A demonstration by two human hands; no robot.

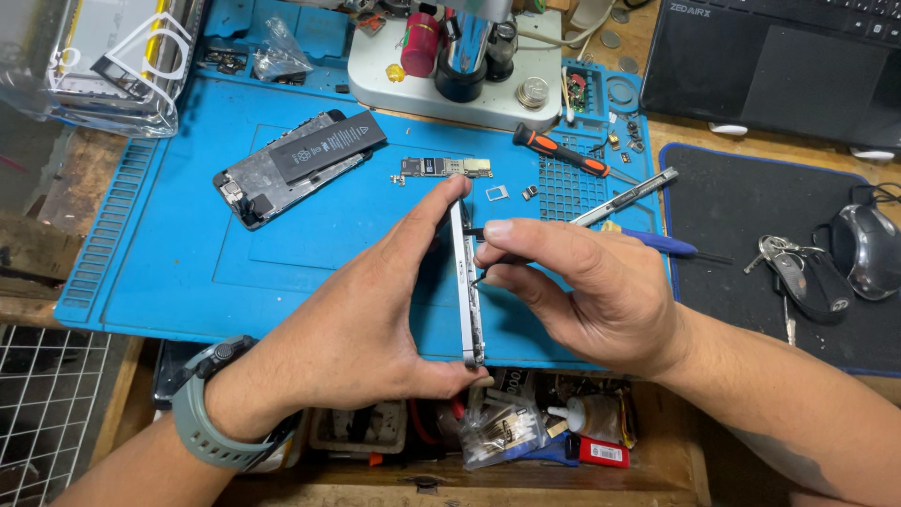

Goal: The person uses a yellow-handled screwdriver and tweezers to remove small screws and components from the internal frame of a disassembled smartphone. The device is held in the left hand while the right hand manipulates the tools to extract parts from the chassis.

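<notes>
A big blue work mat (188, 263) lies on a wooden bench, with a black laptop (779, 66) and a dark mouse pad (751, 272) off to the right.

In the head view, the left hand (366, 329) holds a thin phone frame (466, 282) up on its edge, just above the near side of the mat. The thumb is under the bottom end and a fingertip rests on the top end, so the frame stays up and its side faces the other hand. The grip looks firm. The frame is silver-grey and slim, and only its narrow edge shows.

The right hand (591, 291) is pinched shut on a small dark tool (486, 270). Its tip touches the side of the frame. What kind of tool it is I cannot tell.

Farther back on the mat lie an opened phone part with a black battery (300, 164), a small circuit board (446, 169), an orange-handled screwdriver (561, 152) and metal tweezers (624, 197). Keys (798, 277) and a mouse (868, 249) sit on the pad.
</notes>
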